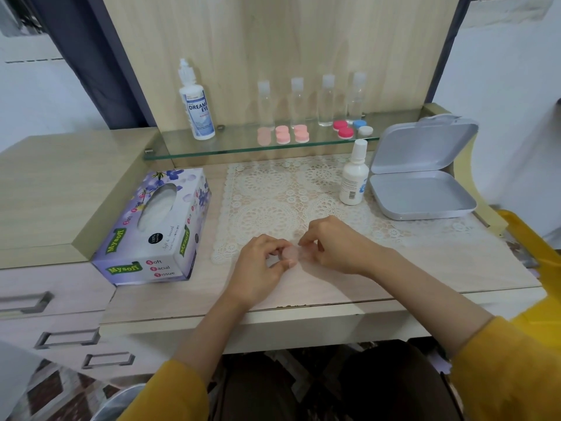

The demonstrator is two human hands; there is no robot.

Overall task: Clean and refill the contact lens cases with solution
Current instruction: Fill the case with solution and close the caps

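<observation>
Pale wood bench (334, 284), lace mat (288, 189) at its centre: a person in mustard sleeves holds a translucent pink lens case (293, 252) at the mat's near edge. The left grip (264, 262) is curled, thumb and fingertips pinching the case's left half; the right grip (331, 244) pinches the right half. A tissue box (158, 232) lies to the left. A small white bottle (353, 177) stands upright beside an open white tin (422, 192) on the right. On the glass shelf (236, 147) behind stand a large solution bottle (197, 107) and four clear bottles (328, 101), with more pink cases (282, 134), a red case (343, 129) and a blue-and-white case (362, 127).
</observation>
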